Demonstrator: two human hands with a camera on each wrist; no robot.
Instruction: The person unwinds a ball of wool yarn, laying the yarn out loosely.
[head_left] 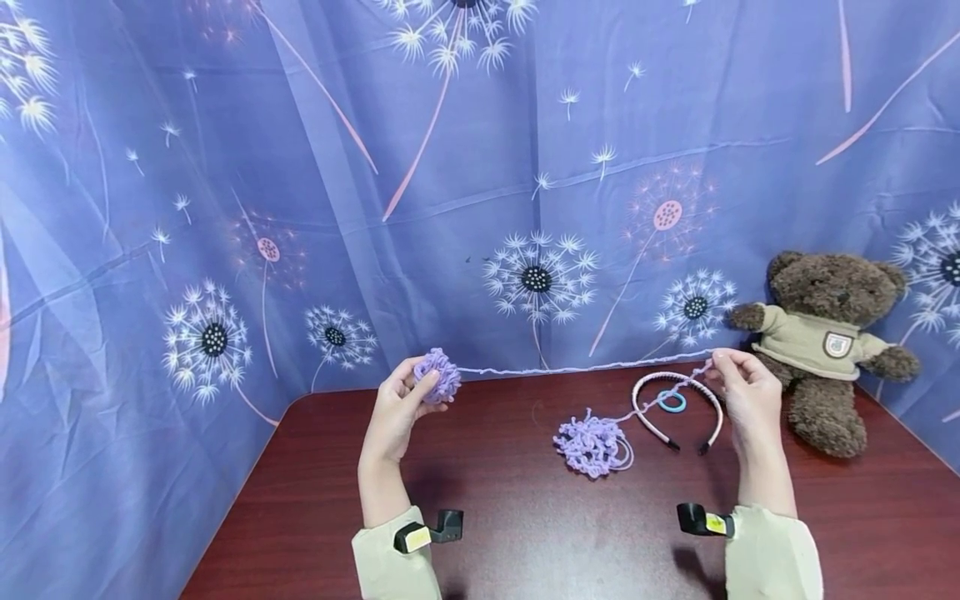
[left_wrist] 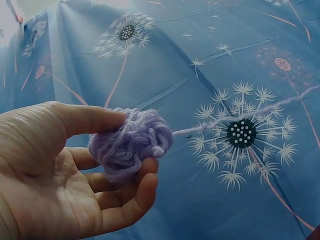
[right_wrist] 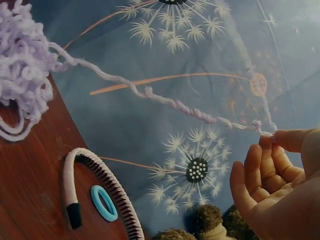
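A small ball of purple yarn (head_left: 437,377) is gripped between the thumb and fingers of my left hand (head_left: 397,408). In the left wrist view the wound ball (left_wrist: 131,145) lies against the fingertips. One strand (head_left: 555,370) runs nearly straight across to my right hand (head_left: 750,396), whose thumb and index finger pinch it. From that pinch the yarn drops to a loose, tangled purple pile (head_left: 591,444) on the table. The right wrist view shows twists and small knots in this length (right_wrist: 192,112).
A pale headband (head_left: 640,400) and a blue ring (head_left: 672,402) lie on the dark red table (head_left: 510,517), beside the yarn pile. At the back right a brown teddy bear (head_left: 832,342) leans near the dandelion-patterned curtain (head_left: 480,167).
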